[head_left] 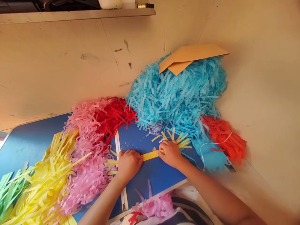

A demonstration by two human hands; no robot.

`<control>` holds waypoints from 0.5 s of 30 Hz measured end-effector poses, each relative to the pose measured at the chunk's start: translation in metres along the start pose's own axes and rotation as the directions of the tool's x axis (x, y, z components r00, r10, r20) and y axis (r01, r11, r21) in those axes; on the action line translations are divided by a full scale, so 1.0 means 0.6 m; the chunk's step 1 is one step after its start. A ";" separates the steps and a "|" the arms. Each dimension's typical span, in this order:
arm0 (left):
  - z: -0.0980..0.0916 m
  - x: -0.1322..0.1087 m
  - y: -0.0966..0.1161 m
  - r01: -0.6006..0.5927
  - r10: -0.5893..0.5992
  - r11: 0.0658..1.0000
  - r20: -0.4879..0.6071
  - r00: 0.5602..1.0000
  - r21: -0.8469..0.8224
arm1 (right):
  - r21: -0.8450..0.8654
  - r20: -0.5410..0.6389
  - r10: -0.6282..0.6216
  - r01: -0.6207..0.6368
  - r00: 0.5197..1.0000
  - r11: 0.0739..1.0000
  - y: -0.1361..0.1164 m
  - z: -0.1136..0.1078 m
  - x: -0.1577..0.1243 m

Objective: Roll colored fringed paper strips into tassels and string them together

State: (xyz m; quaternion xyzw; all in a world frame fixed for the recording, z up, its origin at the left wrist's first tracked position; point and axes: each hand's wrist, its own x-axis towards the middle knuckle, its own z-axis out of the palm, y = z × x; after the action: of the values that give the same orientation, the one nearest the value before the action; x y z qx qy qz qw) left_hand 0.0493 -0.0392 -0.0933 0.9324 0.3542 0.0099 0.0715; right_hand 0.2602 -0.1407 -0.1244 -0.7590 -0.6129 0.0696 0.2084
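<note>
1. Paper strip [150,155], yellow and narrow, spans the gap between the two hands, just above the blue counter [154,176].
2. I have the left hand [129,162] curled over the strip's left end, gripping it; yellow fringe [111,163] shows past its knuckles, near the mauve shreds [89,176].
3. I have the right hand [170,152] pinching the other end between thumb and fingers, with more yellow fringe [185,141] fanning out behind it.
4. On my head view, a big light-blue heap [178,93] rises beyond the right hand, an orange sheet [199,53] lying on top.
5. Right of that heap I see an orange-red bundle [227,139], a thin white string [217,143] looping across it.
6. To the left I make out red shreds [114,115], pink shreds [84,115], a yellow pile [47,176] and green strips [11,190].
7. A shelf [77,16] runs along the wall [70,72] above.
</note>
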 end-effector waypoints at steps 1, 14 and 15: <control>-0.002 0.000 0.001 -0.001 0.001 1.000 -0.027 1.000 0.014 | -0.007 -0.024 0.018 -0.018 1.000 1.000 0.000 -0.004 0.000; -0.008 -0.008 0.031 -0.326 0.325 0.945 -0.128 0.937 0.012 | -0.096 0.182 -0.505 0.526 0.844 0.845 -0.027 -0.009 0.009; -0.008 -0.005 0.031 -0.317 0.314 0.948 -0.130 0.941 -0.006 | -0.084 0.189 -0.497 0.518 0.847 0.851 -0.024 -0.009 0.016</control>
State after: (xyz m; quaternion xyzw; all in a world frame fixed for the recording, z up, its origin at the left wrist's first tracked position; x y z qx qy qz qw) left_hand 0.0590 -0.0546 -0.0856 0.9734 0.2041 0.0853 0.0590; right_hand 0.2514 -0.1307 -0.1124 -0.5736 -0.8098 0.0320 0.1187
